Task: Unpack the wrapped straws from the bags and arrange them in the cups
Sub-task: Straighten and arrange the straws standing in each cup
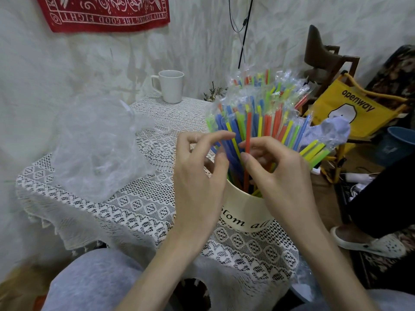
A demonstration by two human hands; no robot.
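Observation:
A cream cup (pixel 244 212) with black lettering stands near the table's right front and holds several wrapped straws (pixel 265 104) in red, blue, green and yellow, fanned upward. My right hand (pixel 276 176) pinches a red straw (pixel 248 135) between thumb and forefinger just above the cup's rim. My left hand (pixel 202 173) is at the left side of the bundle, its curled fingertips touching the blue and yellow straws. A white mug (pixel 171 86) stands at the table's far edge; I cannot see inside it. A crumpled clear plastic bag (pixel 96 142) lies on the left of the table.
A lace cloth (pixel 143 198) covers the small table. A yellow folding chair (pixel 350 108) and a dark wooden chair stand to the right. Another person's foot in a white clog (pixel 368 241) is on the floor at right. My grey-clad knees are below the table edge.

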